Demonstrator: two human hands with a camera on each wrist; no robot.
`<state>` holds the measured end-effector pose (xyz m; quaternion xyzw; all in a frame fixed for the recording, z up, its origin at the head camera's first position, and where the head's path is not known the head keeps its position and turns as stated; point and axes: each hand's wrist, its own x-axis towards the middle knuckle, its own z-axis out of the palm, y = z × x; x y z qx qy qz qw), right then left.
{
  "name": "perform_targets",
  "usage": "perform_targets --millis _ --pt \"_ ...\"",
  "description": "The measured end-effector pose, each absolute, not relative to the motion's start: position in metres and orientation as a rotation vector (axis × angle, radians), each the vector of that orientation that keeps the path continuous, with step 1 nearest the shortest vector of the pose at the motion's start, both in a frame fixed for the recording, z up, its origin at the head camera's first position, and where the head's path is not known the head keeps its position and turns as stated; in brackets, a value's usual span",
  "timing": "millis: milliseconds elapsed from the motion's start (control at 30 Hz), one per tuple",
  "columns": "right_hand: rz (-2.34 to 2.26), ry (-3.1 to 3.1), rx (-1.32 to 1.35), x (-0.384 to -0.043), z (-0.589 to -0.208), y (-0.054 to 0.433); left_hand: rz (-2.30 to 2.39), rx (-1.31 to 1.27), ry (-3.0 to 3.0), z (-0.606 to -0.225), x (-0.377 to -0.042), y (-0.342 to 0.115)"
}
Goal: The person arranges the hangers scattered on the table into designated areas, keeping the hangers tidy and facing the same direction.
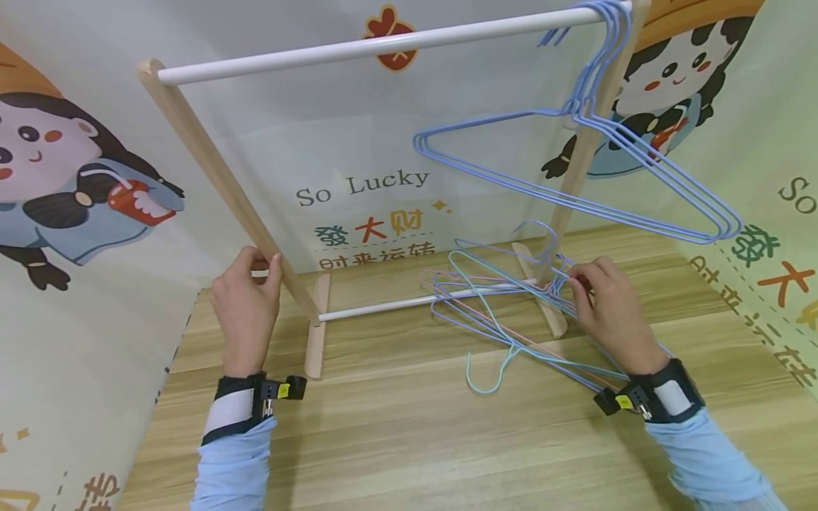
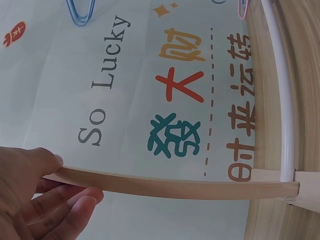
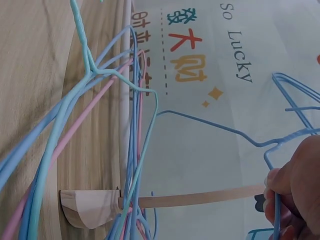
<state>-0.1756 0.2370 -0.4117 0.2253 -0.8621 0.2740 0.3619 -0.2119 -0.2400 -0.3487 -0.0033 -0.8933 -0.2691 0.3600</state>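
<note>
From where I stand, the person's left hand [image 1: 246, 309] pinches the pale wooden upright post [image 1: 211, 160] of a small garment rack, thumb on one side and fingers on the other. The right hand [image 1: 610, 305] pinches a light-blue wire hanger [image 3: 240, 132] by its hook, just above a loose heap of blue, pink and mint-green wire hangers [image 1: 511, 348] across the rack's right foot and the wood-grain tabletop [image 1: 415, 440]. Higher up, several blue wire hangers [image 1: 578, 106] hang bunched at the right end of the white top rod [image 1: 383, 47].
</note>
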Motion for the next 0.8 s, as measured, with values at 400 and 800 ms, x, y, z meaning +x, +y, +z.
perform_targets --millis 400,800 --pt "0.727 -2.067 0.551 -0.181 -0.409 0.241 -0.698 -0.005 -2.305 -0.349 -0.212 -0.240" --pt "0.714 -2.069 0.574 -0.175 -0.385 0.244 -0.703 -0.010 -2.305 -0.349 -0.211 -0.240"
